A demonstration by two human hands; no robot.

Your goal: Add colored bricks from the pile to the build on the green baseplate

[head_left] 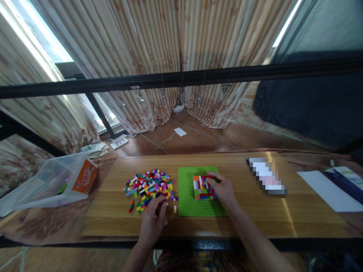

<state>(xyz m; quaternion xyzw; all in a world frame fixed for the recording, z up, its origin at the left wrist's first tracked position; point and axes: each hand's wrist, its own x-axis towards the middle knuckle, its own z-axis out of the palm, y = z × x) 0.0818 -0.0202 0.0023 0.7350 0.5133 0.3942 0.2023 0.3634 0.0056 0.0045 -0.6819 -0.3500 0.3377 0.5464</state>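
On the green studded baseplate (185,206) stands a low, roughly square structure of multicoloured toy bricks (200,189). My right hand (225,189) reaches over its right side, thumb and index finger bent down against its upper right part; the other fingertips are partly hidden. Left of the plate spreads a heap of small loose toy bricks (153,183) in many colours. At the heap's near right edge is my left hand (153,219), fingers curled and thumb drawn towards the index finger. A tiny white bit shows at its fingertips, too small to make out.
A white-and-yellow brick (175,209) lies between heap and plate, and a red-and-orange piece (131,206) left of the heap. A blurred-out phone-like object (266,175) rests on the wooden table (241,219). Beyond the table's left end sits a clear plastic bin (53,185); white paper (330,189) lies right.
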